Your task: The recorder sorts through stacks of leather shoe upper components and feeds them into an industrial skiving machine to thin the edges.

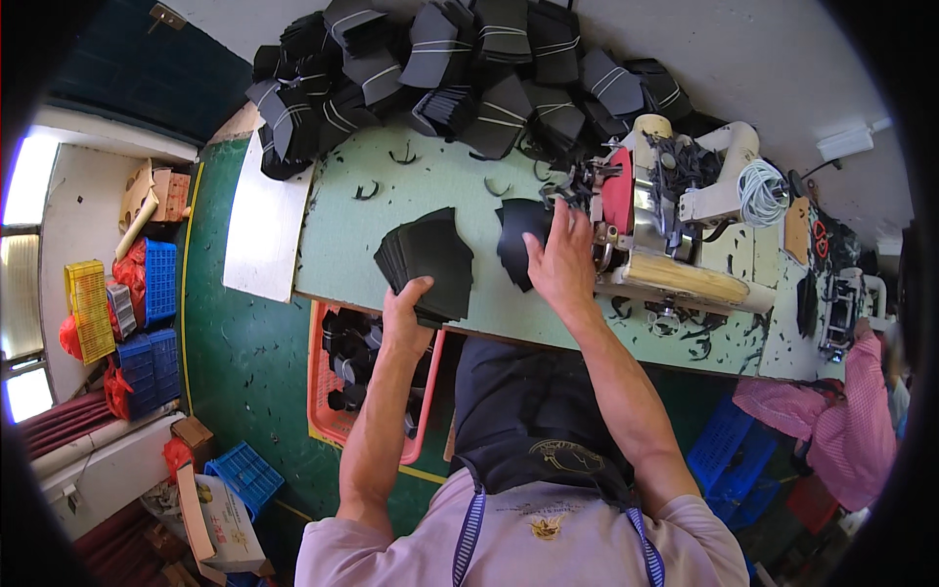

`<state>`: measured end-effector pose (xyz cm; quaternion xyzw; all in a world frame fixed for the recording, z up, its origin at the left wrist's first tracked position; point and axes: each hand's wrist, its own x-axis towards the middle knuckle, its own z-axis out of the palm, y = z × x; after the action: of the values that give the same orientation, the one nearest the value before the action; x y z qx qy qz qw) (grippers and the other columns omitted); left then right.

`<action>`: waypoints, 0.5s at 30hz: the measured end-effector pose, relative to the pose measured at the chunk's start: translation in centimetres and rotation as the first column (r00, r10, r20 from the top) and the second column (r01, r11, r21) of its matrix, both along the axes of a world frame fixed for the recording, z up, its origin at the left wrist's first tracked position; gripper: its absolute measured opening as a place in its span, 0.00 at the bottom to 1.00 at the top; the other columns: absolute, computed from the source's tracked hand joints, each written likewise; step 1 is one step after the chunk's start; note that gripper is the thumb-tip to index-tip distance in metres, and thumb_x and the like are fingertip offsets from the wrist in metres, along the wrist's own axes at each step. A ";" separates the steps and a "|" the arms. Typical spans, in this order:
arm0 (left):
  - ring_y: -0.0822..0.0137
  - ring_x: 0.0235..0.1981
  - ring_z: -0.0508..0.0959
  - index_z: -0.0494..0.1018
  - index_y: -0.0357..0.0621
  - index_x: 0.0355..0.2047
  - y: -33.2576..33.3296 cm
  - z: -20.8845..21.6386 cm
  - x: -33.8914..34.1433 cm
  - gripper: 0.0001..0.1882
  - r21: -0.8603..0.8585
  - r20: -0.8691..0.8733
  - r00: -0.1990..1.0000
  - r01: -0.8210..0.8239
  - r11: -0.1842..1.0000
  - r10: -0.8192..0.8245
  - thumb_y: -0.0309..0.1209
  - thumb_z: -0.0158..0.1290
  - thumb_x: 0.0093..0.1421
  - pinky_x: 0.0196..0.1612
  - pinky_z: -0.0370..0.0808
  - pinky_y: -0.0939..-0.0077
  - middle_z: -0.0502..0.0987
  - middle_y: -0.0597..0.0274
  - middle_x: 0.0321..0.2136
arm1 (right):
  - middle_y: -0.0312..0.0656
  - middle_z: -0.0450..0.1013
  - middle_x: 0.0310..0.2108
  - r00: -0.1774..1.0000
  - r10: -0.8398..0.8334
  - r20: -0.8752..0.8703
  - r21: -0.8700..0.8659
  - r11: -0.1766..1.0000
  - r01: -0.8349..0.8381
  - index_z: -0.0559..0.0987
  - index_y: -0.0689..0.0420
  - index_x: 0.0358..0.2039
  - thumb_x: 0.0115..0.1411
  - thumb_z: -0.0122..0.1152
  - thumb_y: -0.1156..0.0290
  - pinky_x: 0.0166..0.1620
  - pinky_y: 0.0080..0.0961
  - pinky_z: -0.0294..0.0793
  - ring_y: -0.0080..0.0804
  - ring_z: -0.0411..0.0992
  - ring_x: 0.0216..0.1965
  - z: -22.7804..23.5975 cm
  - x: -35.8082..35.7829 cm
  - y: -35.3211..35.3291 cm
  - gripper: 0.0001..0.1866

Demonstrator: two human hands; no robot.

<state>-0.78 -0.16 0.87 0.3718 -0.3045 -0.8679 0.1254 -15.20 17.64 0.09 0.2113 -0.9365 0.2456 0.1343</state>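
Observation:
My left hand (407,315) grips a fanned stack of black sheet pieces (430,259), thumb on top, above the table's front edge. To its right, my right hand (564,256) lies over more black sheet pieces (517,242) on the tabletop. Its fingers are stretched out and the thumb is apart, touching the top piece. The fingertips are close to the working end of a leather-skiving type machine (641,210) with a red guard; part of the pieces is hidden under the hand.
Tied bundles of black pieces (504,117) are heaped at the back of the green table (391,186). Dark trimmings lie scattered around. A pink crate (318,391) with black pieces stands below the front edge. On the right, a person in a pink checked sleeve (861,406) works at another machine.

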 end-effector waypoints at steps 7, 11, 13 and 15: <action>0.62 0.36 0.82 0.72 0.33 0.47 1.2 0.3 -0.3 0.19 -0.191 0.090 0.983 0.173 0.966 -0.159 0.20 0.59 0.54 0.41 0.80 0.66 0.79 0.54 0.39 | 0.46 0.75 0.31 0.662 0.371 0.652 -0.500 0.866 0.008 0.72 0.61 0.43 0.57 0.68 0.62 0.40 0.38 0.75 0.45 0.78 0.34 0.4 4.1 -5.0 0.21; 0.62 0.37 0.81 0.70 0.34 0.48 0.2 1.9 0.5 0.19 -0.181 0.065 0.989 -0.123 0.976 0.136 0.21 0.59 0.55 0.40 0.80 0.69 0.79 0.55 0.38 | 0.44 0.76 0.31 0.651 0.323 0.687 -0.497 0.862 0.097 0.70 0.59 0.40 0.54 0.69 0.70 0.40 0.38 0.75 0.43 0.77 0.34 -0.5 3.3 -6.8 0.18; 0.64 0.36 0.81 0.70 0.34 0.48 -0.7 1.0 1.7 0.20 -0.318 0.138 0.980 -0.096 0.943 0.146 0.22 0.59 0.55 0.40 0.79 0.70 0.79 0.56 0.39 | 0.45 0.73 0.32 0.716 0.250 0.652 -0.416 0.907 0.062 0.72 0.58 0.39 0.53 0.72 0.67 0.41 0.32 0.75 0.38 0.74 0.34 -1.5 2.7 -7.7 0.19; 0.65 0.36 0.80 0.70 0.34 0.49 -1.0 -0.1 2.6 0.21 -0.423 0.225 0.969 0.002 0.906 0.103 0.22 0.60 0.54 0.41 0.78 0.72 0.78 0.57 0.40 | 0.51 0.70 0.37 0.930 0.211 0.302 -0.297 0.948 -0.118 0.72 0.59 0.37 0.49 0.75 0.54 0.47 0.38 0.70 0.46 0.70 0.43 -1.3 4.2 -7.9 0.26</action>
<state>1.84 -1.15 0.79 0.4470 -0.4871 -0.7266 0.1869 -11.00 9.79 -1.23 0.2250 -0.8815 0.4149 -0.0177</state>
